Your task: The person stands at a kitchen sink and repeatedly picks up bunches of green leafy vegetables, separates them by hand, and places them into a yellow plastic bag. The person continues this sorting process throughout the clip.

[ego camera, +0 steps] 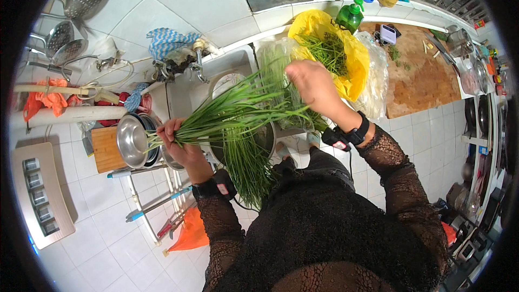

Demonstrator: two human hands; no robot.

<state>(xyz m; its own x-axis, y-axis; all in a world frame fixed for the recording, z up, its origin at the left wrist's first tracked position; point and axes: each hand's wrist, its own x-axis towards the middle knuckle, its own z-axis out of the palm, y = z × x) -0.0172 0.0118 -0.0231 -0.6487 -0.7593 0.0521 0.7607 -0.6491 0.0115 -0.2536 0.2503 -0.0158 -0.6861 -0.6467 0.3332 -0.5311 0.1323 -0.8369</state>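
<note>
My left hand [177, 142] grips a bunch of long green chives [231, 115] near its pale stem ends. The leaves fan out to the right across the sink. My right hand [313, 86] is blurred, with its fingers curled, above the leaf tips; whether it pinches anything cannot be made out. Below the held bunch, more chives [248, 166] lie across a round metal basin [269, 142] and hang over its near side. A clear plastic bag [272, 54] with greens sits beyond my right hand. Next to it, an opened yellow plastic bag [357, 69] holds trimmed green pieces.
The sink [178, 93] has a brass-and-steel tap [198, 59] behind it. At right, a wooden cutting board [421, 85] bears a knife [440, 46] and a small white device [388, 34]. A green pump bottle [349, 17] stands behind. Metal bowls [131, 140] are stacked at left.
</note>
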